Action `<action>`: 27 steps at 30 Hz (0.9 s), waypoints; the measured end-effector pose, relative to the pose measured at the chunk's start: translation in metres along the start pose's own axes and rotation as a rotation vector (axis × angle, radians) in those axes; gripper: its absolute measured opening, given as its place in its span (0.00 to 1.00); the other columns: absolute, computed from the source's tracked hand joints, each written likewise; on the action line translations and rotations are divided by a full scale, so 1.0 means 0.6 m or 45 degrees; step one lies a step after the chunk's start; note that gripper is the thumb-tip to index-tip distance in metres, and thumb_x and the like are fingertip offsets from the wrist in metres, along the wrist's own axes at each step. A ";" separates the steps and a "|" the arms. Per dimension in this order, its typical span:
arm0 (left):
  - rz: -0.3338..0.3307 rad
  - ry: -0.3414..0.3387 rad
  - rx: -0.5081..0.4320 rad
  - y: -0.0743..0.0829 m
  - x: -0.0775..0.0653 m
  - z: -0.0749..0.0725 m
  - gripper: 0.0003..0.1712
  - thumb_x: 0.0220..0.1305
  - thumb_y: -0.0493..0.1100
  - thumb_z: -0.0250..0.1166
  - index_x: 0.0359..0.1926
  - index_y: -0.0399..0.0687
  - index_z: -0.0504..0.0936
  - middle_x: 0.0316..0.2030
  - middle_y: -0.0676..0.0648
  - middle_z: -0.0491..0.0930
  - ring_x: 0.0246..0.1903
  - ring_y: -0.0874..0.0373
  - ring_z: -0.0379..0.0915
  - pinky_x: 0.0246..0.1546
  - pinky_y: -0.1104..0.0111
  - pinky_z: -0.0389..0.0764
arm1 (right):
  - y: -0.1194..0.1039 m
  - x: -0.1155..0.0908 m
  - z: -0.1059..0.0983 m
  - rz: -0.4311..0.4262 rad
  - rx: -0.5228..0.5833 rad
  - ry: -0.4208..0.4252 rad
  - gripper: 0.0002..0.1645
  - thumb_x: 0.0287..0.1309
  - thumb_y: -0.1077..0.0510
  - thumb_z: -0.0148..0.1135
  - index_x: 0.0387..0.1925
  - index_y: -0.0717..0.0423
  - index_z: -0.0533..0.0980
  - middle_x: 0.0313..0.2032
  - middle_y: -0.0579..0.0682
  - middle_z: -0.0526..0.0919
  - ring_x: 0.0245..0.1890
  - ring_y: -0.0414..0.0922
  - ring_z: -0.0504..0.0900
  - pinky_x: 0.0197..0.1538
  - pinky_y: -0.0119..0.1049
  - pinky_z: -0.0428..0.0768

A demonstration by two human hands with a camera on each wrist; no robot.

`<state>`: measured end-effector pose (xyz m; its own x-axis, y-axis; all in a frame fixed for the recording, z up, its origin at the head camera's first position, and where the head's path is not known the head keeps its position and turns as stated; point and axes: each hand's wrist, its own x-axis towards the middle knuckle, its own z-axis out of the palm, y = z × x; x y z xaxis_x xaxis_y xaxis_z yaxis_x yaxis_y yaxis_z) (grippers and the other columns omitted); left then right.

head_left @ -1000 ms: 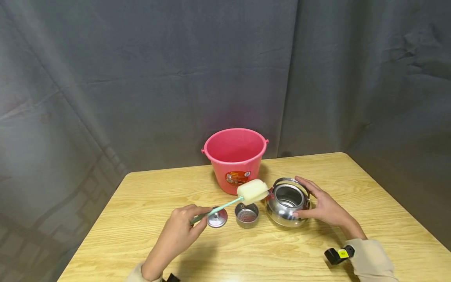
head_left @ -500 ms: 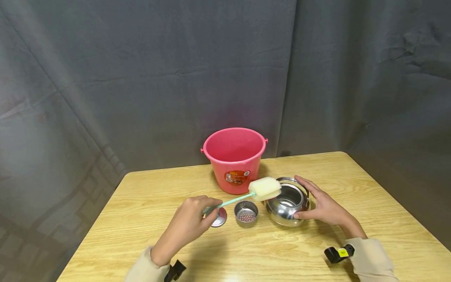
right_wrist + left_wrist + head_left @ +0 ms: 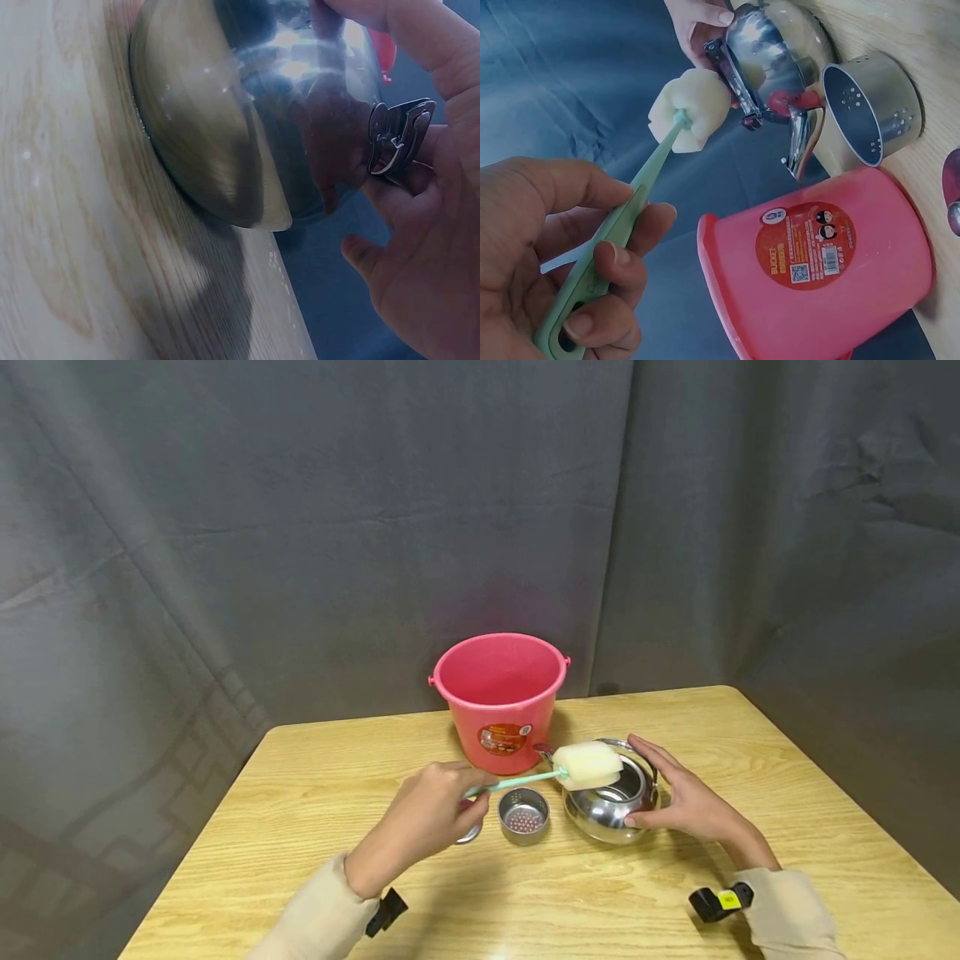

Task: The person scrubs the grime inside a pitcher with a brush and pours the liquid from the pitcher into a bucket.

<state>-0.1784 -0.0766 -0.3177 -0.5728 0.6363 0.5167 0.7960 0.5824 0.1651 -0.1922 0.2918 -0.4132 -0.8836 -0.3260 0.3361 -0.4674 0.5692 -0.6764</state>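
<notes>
Above steel teapot (image 3: 602, 821), left grip (image 3: 429, 812) holds sponge brush (image 3: 588, 766), right grip (image 3: 684, 802) clasps teapot; apparently aligning, next move calls for downward tilt.

Light that seems to come from above brightens the wooden table (image 3: 300, 793) in the head view, casting a soft shadow beside the left hand (image 3: 435, 810) and another under the right hand (image 3: 686, 797). Behind both, the grey curtain (image 3: 375, 543) is dim. The left wrist view has a cool blue cast; beyond that hand, the smallest print on the bucket label (image 3: 805, 246) blurs. Next to the right hand, glints and mirrored reflections streak the stainless-steel kettle (image 3: 255, 112) in the hazy right wrist view.
</notes>
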 end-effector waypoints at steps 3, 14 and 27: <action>0.009 -0.032 0.015 0.003 0.007 0.002 0.08 0.55 0.35 0.66 0.36 0.50 0.87 0.28 0.56 0.81 0.24 0.68 0.75 0.19 0.75 0.73 | 0.000 0.000 0.000 0.005 -0.014 -0.002 0.65 0.40 0.52 0.80 0.75 0.50 0.51 0.72 0.63 0.51 0.67 0.70 0.51 0.56 0.74 0.54; 0.070 -0.115 0.166 0.018 0.035 -0.003 0.09 0.55 0.37 0.68 0.38 0.52 0.84 0.31 0.55 0.78 0.21 0.60 0.71 0.14 0.69 0.71 | -0.001 -0.001 0.000 0.008 -0.002 -0.010 0.66 0.40 0.53 0.80 0.75 0.52 0.50 0.71 0.65 0.50 0.67 0.70 0.49 0.56 0.75 0.54; 0.086 -0.226 0.266 0.035 0.063 -0.003 0.09 0.56 0.36 0.65 0.23 0.53 0.77 0.17 0.56 0.69 0.15 0.62 0.65 0.10 0.71 0.66 | -0.001 -0.001 0.000 0.011 -0.018 -0.014 0.65 0.40 0.52 0.80 0.75 0.51 0.51 0.72 0.63 0.50 0.67 0.69 0.50 0.56 0.74 0.55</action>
<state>-0.1828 -0.0410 -0.2933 -0.5599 0.7451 0.3624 0.7864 0.6156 -0.0509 -0.1913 0.2917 -0.4128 -0.8873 -0.3292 0.3230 -0.4601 0.5827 -0.6699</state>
